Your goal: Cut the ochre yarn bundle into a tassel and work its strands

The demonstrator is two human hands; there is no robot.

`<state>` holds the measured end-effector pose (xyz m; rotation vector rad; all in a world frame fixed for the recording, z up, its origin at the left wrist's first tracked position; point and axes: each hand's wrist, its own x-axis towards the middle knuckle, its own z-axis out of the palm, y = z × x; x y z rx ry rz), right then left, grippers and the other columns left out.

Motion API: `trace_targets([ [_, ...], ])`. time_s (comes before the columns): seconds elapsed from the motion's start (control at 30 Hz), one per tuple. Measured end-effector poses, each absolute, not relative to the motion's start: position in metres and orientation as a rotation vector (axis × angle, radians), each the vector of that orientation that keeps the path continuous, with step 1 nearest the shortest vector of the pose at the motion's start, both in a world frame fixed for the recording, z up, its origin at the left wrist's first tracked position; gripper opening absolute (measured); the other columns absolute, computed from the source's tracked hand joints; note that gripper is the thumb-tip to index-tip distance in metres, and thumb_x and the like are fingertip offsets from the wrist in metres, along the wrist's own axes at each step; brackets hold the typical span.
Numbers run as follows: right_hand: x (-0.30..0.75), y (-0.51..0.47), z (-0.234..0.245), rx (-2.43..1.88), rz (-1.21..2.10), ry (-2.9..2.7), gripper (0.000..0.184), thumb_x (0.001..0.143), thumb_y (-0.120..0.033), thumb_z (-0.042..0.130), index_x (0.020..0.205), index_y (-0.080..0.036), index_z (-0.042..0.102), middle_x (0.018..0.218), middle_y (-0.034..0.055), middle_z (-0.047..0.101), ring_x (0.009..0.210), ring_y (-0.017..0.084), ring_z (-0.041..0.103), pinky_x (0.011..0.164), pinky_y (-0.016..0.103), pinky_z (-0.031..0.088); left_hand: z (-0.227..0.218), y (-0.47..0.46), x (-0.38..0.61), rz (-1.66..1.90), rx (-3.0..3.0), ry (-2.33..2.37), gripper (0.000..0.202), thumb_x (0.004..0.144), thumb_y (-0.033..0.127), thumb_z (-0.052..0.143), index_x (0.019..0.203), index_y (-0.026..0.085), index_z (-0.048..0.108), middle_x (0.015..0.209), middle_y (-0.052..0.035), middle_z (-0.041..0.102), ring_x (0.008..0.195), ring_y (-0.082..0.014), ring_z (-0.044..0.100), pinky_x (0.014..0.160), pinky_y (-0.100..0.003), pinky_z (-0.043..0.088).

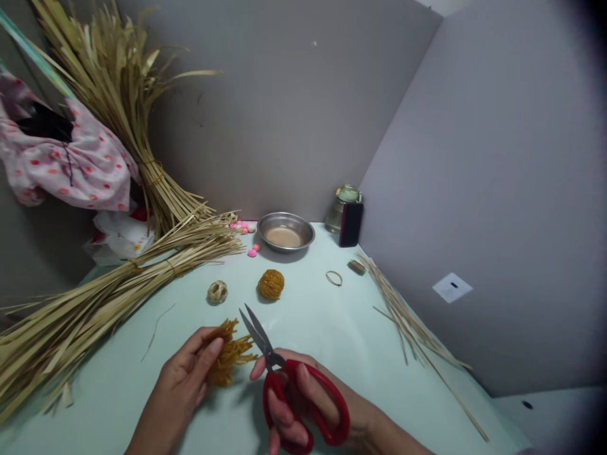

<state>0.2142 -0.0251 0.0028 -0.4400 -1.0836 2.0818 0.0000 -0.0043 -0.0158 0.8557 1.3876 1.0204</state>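
Grey walls meet in a corner behind a pale green tabletop (332, 328), w/ long bundles of dried straw (109, 297) lying across its left side and a thinner spray of strips (408, 316) along the right wall. Near the front edge, the left hand (183, 379) pinches a frayed tuft of yellow-brown fibre (230, 357) between thumb and fingers, loose ends fanning up and to the right, toward the blades. Right hand (303, 404) is just beside it, fingers through the red loops of the scissors (284, 379), gripping them. Scissors' long axis runs diagonal, handles low-right, tips pointing up-left; blades parted narrowly, the tips just above the tuft, can't tell if touching. Both wrists come in from the bottom edge, palms turned inward. Further back: a yellow woven ball (270, 284), a smaller pale ball (217, 291), a steel bowl (285, 231), a jar (342, 205) w/ a phone (351, 224) leaning on it.
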Motion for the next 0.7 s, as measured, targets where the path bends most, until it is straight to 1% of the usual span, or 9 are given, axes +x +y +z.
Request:
trace_targets([
  [0.07, 0.2153, -0.0255, 0.0027, -0.435, 2.11, -1.127, 0.063, 0.093, -0.069, 0.054, 0.12, -0.013, 0.063, 0.066, -0.0058, 0.05, 0.046, 0.003, 0.041, 0.065, 0.028, 0.057, -0.0151, -0.0027, -0.0005, 1.067, 0.667, 1.428, 0.054, 0.072, 0.064, 0.077, 0.113, 0.03, 0.07, 0.117, 0.001, 0.074, 0.103, -0.0181, 0.065, 0.066, -0.014, 0.051],
  [0.1, 0.216, -0.0253, 0.0025, -0.441, 2.127, -1.156, 0.065, 0.092, -0.071, 0.054, 0.12, -0.013, 0.062, 0.065, -0.006, 0.049, 0.046, 0.003, 0.041, 0.066, 0.029, 0.057, -0.0144, -0.0022, -0.001, 1.093, 0.619, 1.428, 0.057, 0.071, 0.063, 0.078, 0.116, 0.029, 0.07, 0.121, 0.0006, 0.072, 0.104, -0.0176, 0.064, 0.064, -0.013, 0.05],
  [0.23, 0.2196, -0.0231, 0.0022, -0.47, 2.148, -1.346, 0.074, 0.089, -0.076, 0.052, 0.123, -0.01, 0.06, 0.07, -0.0026, 0.052, 0.052, 0.006, 0.048, 0.065, 0.026, 0.054, -0.0108, -0.0018, -0.0034, 1.161, 0.655, 1.35, 0.06, 0.068, 0.061, 0.082, 0.112, 0.022, 0.072, 0.094, -0.0004, 0.073, 0.072, -0.0142, 0.061, 0.049, -0.016, 0.043],
  [0.3, 0.2208, -0.022, 0.0027, -0.464, 2.15, -1.428, 0.076, 0.089, -0.077, 0.051, 0.123, -0.01, 0.06, 0.07, -0.0017, 0.051, 0.055, 0.006, 0.049, 0.06, 0.021, 0.049, -0.0097, -0.0022, -0.0042, 1.16, 0.679, 1.345, 0.062, 0.069, 0.062, 0.081, 0.114, 0.021, 0.071, 0.092, -0.001, 0.074, 0.069, -0.0145, 0.061, 0.05, -0.018, 0.045],
  [0.43, 0.2213, -0.0213, 0.0045, -0.483, 2.171, -1.468, 0.077, 0.087, -0.078, 0.052, 0.122, -0.01, 0.061, 0.07, -0.0021, 0.05, 0.055, 0.006, 0.047, 0.055, 0.018, 0.042, -0.0105, -0.0028, -0.0046, 1.101, 0.64, 1.39, 0.071, 0.071, 0.065, 0.077, 0.127, 0.024, 0.065, 0.123, -0.0069, 0.073, 0.097, -0.0221, 0.068, 0.06, -0.02, 0.049],
  [0.5, 0.2212, -0.0214, 0.0045, -0.506, 2.175, -1.453, 0.077, 0.087, -0.077, 0.053, 0.122, -0.009, 0.061, 0.071, -0.0017, 0.05, 0.055, 0.005, 0.047, 0.055, 0.018, 0.041, -0.0121, -0.0032, -0.0049, 1.075, 0.624, 1.421, 0.069, 0.075, 0.065, 0.074, 0.131, 0.027, 0.062, 0.138, -0.0057, 0.067, 0.117, -0.0237, 0.063, 0.066, -0.02, 0.051],
  [0.57, 0.2212, -0.0214, 0.0033, -0.503, 2.18, -1.436, 0.076, 0.088, -0.077, 0.053, 0.121, -0.009, 0.061, 0.071, -0.0015, 0.051, 0.054, 0.005, 0.048, 0.055, 0.017, 0.041, -0.0137, -0.0039, -0.0052, 1.045, 0.64, 1.446, 0.069, 0.076, 0.066, 0.073, 0.132, 0.029, 0.061, 0.144, -0.0034, 0.064, 0.126, -0.0235, 0.059, 0.071, -0.019, 0.051],
  [0.63, 0.221, -0.0216, 0.0016, -0.482, 2.177, -1.419, 0.076, 0.088, -0.077, 0.053, 0.12, -0.009, 0.06, 0.07, -0.0016, 0.051, 0.054, 0.005, 0.048, 0.055, 0.018, 0.042, -0.0148, -0.0047, -0.0049, 1.012, 0.692, 1.435, 0.07, 0.072, 0.069, 0.074, 0.128, 0.029, 0.064, 0.135, -0.0031, 0.07, 0.122, -0.024, 0.062, 0.072, -0.02, 0.052],
  [0.7, 0.2205, -0.0221, -0.0001, -0.471, 2.17, -1.401, 0.075, 0.087, -0.076, 0.054, 0.12, -0.009, 0.06, 0.07, -0.002, 0.051, 0.054, 0.005, 0.048, 0.059, 0.019, 0.045, -0.0156, -0.0051, -0.0037, 1.006, 0.803, 1.334, 0.065, 0.069, 0.07, 0.076, 0.116, 0.026, 0.07, 0.115, -0.0032, 0.078, 0.107, -0.0242, 0.068, 0.075, -0.022, 0.053],
])
